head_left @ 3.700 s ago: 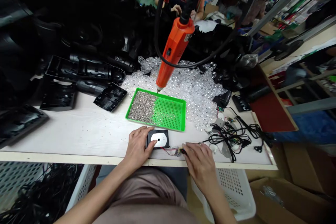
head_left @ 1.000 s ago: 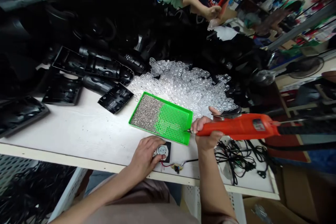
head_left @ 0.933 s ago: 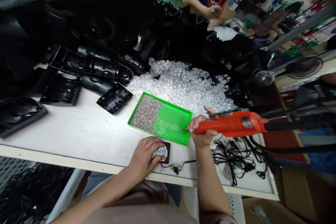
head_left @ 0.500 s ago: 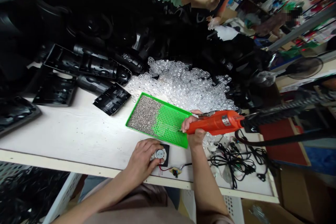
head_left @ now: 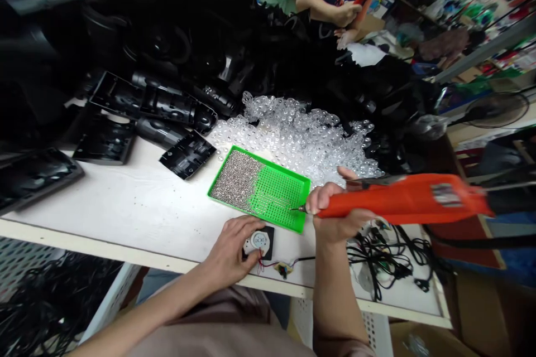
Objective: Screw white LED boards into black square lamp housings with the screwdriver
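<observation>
One screwdriver (head_left: 406,202), right hand (head_left: 335,209); left hand (head_left: 228,246) on motor (head_left: 258,240)

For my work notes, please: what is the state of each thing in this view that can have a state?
Right hand: gripping the screwdriver.
Orange electric screwdriver: lying nearly level, bit tip over the tray.
Green tray: left part covered with small screws, right part mostly bare holes.
Left hand: resting on the round part.
Round metal part: sitting on a black plate.
Black cables: tangled.

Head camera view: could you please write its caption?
Right hand holds an orange electric screwdriver over a green screw tray; left hand holds a wired round part.
</observation>
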{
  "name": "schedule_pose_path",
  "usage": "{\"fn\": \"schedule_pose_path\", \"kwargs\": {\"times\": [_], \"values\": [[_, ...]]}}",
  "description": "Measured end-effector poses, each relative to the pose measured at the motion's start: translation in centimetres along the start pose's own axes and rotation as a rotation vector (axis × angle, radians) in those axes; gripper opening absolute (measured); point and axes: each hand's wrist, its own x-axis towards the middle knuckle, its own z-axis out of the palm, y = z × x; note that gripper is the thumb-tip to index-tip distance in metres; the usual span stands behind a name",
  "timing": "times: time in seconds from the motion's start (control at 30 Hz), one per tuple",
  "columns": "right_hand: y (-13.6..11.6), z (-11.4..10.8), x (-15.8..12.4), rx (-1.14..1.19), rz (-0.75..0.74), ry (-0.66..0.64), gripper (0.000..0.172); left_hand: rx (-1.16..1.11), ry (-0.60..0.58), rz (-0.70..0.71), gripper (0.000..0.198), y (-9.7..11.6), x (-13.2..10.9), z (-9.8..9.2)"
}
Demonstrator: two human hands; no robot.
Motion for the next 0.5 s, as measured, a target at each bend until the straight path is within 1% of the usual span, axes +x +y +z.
{"fn": "schedule_pose_path", "kwargs": {"times": [0.07, 0.17, 0.23, 0.37, 0.5], "values": [[-1.9, 1.2, -0.7, 0.078, 0.015, -0.025, 0.065, -0.004, 0.041, -0.010, 0.049, 0.5, -0.2, -0.5], [-3.5, 3.1, -2.5, 0.137, 0.075, -0.067, 0.065, 0.046, 0.156, -0.025, 0.042, 1.0, -0.4, -1.0], [-3.7, 4.1, -3.6, 0.139, 0.109, -0.090, 0.065, 0.062, 0.183, -0.020, 0.036, 1.2, -0.5, -1.1], [-3.3, 5.4, -5.0, 0.130, 0.137, -0.119, 0.066, 0.034, 0.170, -0.006, 0.023, 1.6, -0.5, -1.2], [-3.2, 5.9, -5.4, 0.132, 0.160, -0.139, 0.066, -0.012, 0.170, -0.028, 0.021, 1.9, -0.8, -1.3]]}}
